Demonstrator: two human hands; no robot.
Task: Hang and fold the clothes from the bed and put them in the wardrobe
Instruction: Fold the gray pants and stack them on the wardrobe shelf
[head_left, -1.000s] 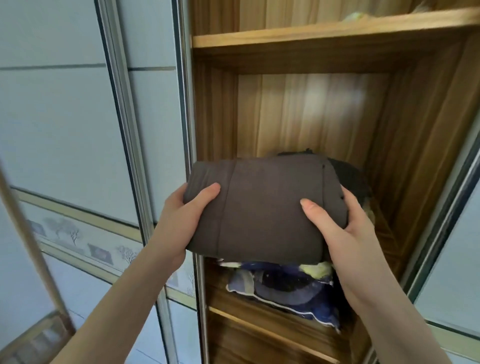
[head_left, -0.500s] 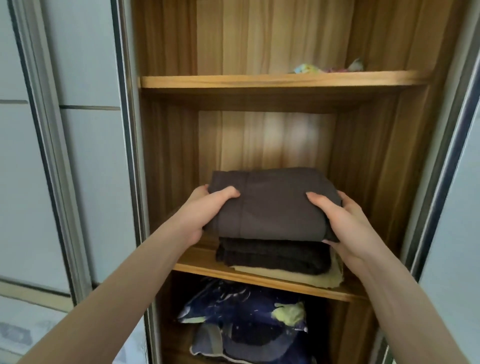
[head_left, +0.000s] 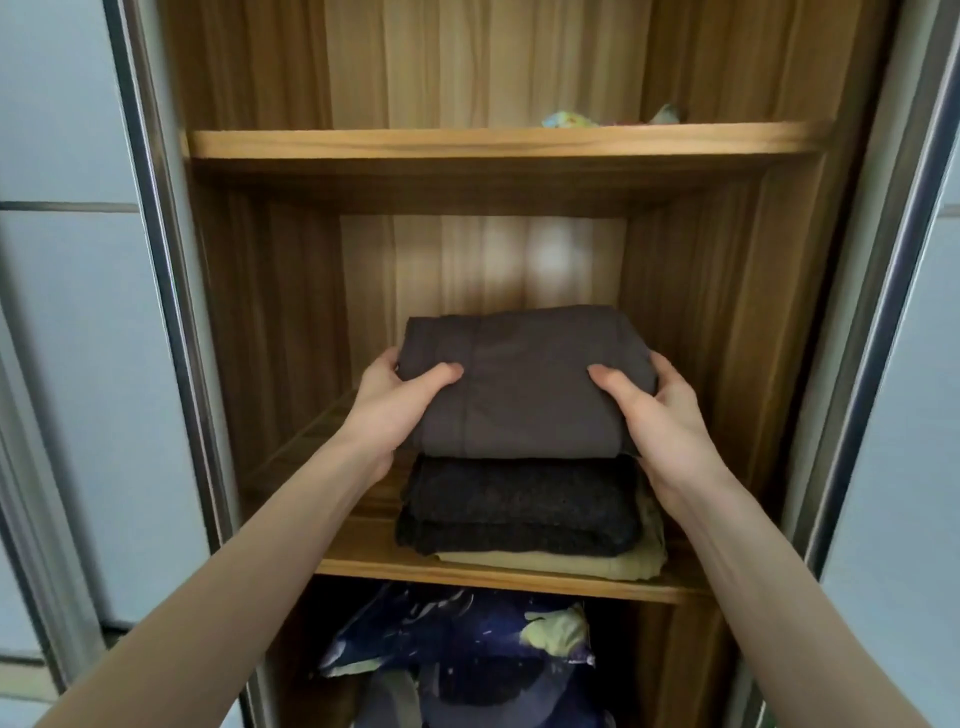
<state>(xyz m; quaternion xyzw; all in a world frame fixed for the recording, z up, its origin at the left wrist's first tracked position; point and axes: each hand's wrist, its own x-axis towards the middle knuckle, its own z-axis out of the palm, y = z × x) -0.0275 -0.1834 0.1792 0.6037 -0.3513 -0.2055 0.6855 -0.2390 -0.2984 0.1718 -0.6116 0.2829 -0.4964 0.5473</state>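
So the folded dark grey garment sits on top of the stack on the middle wardrobe shelf, right over a black knit. My left hand and right hand pinch its two ends, thumbs on top, fingers tucked under. It looks soft, light and floppy, so I'd say holding both ends stops the fold slumping open.

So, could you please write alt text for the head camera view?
Two bare hands, left hand and right hand, hold a folded dark grey garment atop a black knitted garment and a pale yellow cloth on a wooden wardrobe shelf.
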